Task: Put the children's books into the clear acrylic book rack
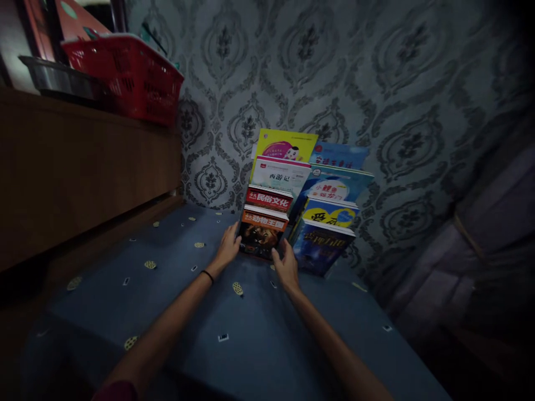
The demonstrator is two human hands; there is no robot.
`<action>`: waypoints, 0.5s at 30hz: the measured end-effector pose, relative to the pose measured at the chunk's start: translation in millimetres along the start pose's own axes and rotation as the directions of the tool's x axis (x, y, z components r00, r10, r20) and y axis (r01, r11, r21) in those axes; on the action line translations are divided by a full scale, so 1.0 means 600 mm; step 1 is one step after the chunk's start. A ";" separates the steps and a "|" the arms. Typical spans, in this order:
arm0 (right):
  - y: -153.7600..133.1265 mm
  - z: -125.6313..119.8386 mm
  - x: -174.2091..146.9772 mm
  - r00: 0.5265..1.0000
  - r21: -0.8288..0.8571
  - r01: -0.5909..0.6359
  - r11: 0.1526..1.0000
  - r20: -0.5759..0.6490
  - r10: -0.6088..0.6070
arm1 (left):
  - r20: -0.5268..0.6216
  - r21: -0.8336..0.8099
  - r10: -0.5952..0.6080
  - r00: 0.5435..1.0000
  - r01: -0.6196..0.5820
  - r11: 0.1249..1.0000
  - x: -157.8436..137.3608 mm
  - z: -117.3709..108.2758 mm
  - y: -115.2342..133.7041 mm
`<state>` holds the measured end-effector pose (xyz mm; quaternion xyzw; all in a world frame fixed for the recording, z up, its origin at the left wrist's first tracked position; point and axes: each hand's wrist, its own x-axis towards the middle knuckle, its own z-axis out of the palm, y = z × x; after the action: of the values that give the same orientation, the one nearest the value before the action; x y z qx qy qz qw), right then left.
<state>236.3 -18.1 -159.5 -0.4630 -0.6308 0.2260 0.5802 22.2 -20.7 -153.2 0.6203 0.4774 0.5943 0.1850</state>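
Two rows of upright books lean toward the wall, rising in steps toward the back. At the front of the left row stands an orange-and-black book (pixel 261 234) with an animal's face on its cover. My left hand (pixel 228 245) grips its left side, with the thumb at the front edge. Against its lower right side my right hand (pixel 286 266) presses with thumb and fingers. Behind it are a red book (pixel 268 199), a white book (pixel 278 175) and a yellow book (pixel 303 143). A dark blue book (pixel 321 248) fronts the right row, just beyond my right hand.
A patterned blue cloth (pixel 175 303) covers the table. Patterned wallpaper (pixel 284 72) rises behind the books. On a wooden cabinet (pixel 83 172) at left sit a red basket (pixel 134 83) and a metal basin (pixel 62 78). A pale tied curtain (pixel 443 289) hangs at right.
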 end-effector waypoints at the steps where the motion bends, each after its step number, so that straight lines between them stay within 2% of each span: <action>1: -0.001 0.003 0.009 1.000 0.027 -0.006 1.000 -0.019 0.007 | 0.001 -0.008 0.020 1.000 -0.020 1.000 0.007 0.004 0.000; 7: -0.010 0.017 0.060 0.997 0.094 -0.053 0.994 -0.041 0.058 | -0.008 -0.049 0.094 0.996 -0.095 0.994 0.048 0.017 0.012; 15: -0.032 0.025 0.056 0.996 0.053 -0.061 0.997 -0.057 0.064 | -0.012 -0.093 0.129 0.992 -0.130 0.987 0.057 0.020 0.025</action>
<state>219.2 5.0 -129.5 -0.4739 -0.5927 0.2463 0.6029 33.2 3.9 -124.9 0.6388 0.4085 0.6285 0.1734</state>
